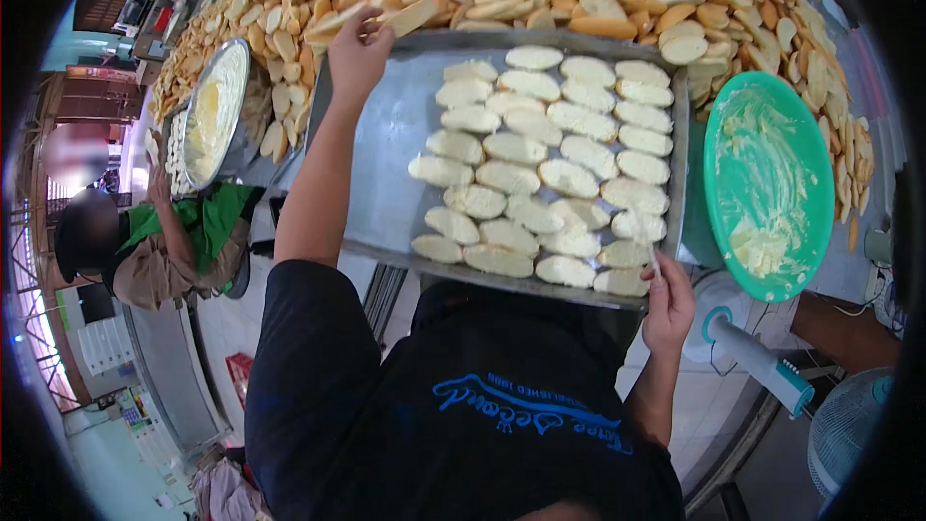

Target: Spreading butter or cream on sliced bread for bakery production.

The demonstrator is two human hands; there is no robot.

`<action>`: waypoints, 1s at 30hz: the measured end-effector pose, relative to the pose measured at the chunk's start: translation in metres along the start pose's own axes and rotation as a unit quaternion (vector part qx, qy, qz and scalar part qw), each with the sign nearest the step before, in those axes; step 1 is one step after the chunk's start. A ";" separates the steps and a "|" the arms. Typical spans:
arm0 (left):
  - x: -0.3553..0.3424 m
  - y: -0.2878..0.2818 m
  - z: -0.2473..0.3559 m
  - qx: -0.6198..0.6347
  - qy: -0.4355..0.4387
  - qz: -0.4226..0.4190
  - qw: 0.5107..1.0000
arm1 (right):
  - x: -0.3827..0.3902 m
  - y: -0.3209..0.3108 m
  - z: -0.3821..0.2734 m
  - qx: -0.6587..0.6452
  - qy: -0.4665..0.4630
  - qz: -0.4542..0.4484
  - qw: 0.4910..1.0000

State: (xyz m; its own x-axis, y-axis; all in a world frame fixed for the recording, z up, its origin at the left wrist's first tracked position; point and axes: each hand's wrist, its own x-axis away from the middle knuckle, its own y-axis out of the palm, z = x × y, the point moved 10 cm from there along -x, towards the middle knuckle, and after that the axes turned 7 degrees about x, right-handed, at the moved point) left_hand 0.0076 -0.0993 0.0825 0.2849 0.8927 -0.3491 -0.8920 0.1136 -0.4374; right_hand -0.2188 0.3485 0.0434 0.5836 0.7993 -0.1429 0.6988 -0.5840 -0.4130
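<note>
My left hand [361, 50] is at the far left corner of the metal tray [386, 150], its fingers closed on an oval bread slice [413, 16] by the heap. On the tray lie several rows of oval slices coated with pale cream, such as this spread slice [508, 177]. Close to the tray's near right corner, my right hand [667, 306] grips a thin, pale spreader [648, 243], its blade over the slices there. A green basin [769, 183] smeared with pale yellow cream sits to the right of the tray.
A large heap of bread slices [603, 0] covers the table beyond the tray. At left, a co-worker [169, 241] in a green apron stands by a metal bowl [214, 116] of yellow cream. A fan [854, 425] stands at lower right.
</note>
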 end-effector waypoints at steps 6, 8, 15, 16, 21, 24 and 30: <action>0.072 -0.056 -0.043 -0.158 0.006 -0.002 0.987 | -0.003 0.015 -0.004 -0.048 0.016 -0.030 0.998; 0.081 -0.070 -0.036 -0.226 0.071 -0.006 0.971 | -0.002 0.022 -0.012 -0.004 -0.017 -0.053 0.998; 0.116 -0.034 0.020 -0.333 0.265 -0.175 0.888 | 0.005 0.034 -0.025 -0.025 -0.020 -0.062 0.998; 0.120 -0.030 0.025 -0.333 0.262 -0.175 0.889 | 0.007 0.035 -0.027 -0.022 -0.028 -0.060 0.998; 0.140 -0.013 0.006 -0.213 0.169 -0.298 0.915 | 0.016 0.039 -0.028 -0.032 -0.030 -0.056 0.997; 0.145 -0.020 -0.004 -0.229 0.179 -0.311 0.905 | 0.019 0.038 -0.024 -0.012 -0.003 -0.065 0.998; 0.150 -0.041 -0.021 -0.244 0.117 -0.317 0.909 | 0.022 0.036 -0.018 -0.012 0.017 -0.053 0.998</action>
State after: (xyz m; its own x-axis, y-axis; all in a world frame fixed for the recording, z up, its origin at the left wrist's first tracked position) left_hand 0.0940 0.0208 0.0309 0.8045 0.5926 -0.0402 -0.2771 0.3147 -0.9078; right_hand -0.1737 0.3422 0.0421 0.5194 0.8517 -0.0694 0.7664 -0.5002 -0.4029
